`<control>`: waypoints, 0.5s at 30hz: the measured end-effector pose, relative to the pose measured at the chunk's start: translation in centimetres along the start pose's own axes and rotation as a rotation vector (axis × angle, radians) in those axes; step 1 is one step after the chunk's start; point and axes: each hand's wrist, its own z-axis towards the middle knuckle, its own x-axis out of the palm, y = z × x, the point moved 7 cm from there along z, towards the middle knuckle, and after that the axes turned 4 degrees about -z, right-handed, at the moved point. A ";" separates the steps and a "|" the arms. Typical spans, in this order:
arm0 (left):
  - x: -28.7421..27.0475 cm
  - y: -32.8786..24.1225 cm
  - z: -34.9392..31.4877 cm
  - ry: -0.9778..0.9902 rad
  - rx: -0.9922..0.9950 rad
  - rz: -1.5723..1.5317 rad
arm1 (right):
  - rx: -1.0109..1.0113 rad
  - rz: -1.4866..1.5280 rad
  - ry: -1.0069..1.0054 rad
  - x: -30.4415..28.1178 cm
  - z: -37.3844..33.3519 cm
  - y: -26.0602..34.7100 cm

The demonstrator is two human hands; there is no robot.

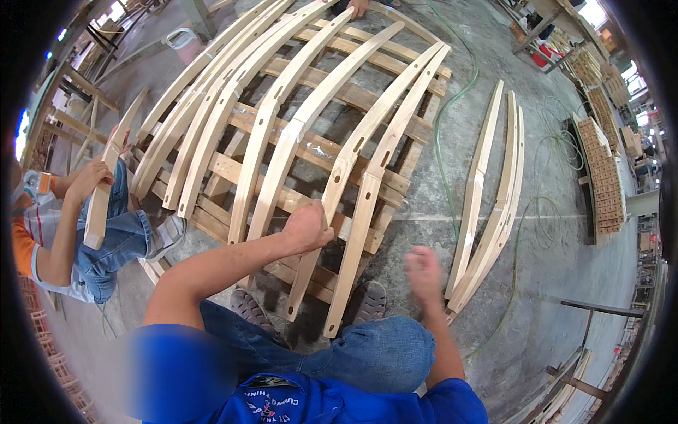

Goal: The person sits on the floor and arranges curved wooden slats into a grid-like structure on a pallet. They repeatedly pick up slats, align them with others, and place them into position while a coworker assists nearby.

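My left hand (307,227) is closed in a fist against a long curved wooden piece with slots (340,174). What its fingers hold, if anything, is hidden. Beside it lies a similar slotted wooden piece (369,187), its near end close to my knees. My right hand (424,274) is over the floor to the right, smeared by motion, so its fingers cannot be made out. Nearest to it are several curved pieces (474,187) lying on the concrete. More curved pieces (289,134) spread side by side to the left.
A wooden pallet (307,145) supports the pieces. At left, a seated co-worker's hands (92,177) hold another wooden piece (106,191). Another person's hand (358,7) touches the far ends. A green hose (438,141) crosses the floor; stacked wood (600,169) stands right.
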 end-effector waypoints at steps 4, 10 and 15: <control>-0.2 -1.2 0.3 0.004 0.028 0.007 | 0.095 -0.058 0.218 10.5 -0.8 3.0; -0.1 -1.4 0.3 0.021 0.029 -0.024 | 0.181 0.253 0.311 12.7 1.3 4.0; -0.1 -1.4 0.4 -0.014 0.070 -0.019 | 0.265 0.287 0.256 13.3 0.4 2.5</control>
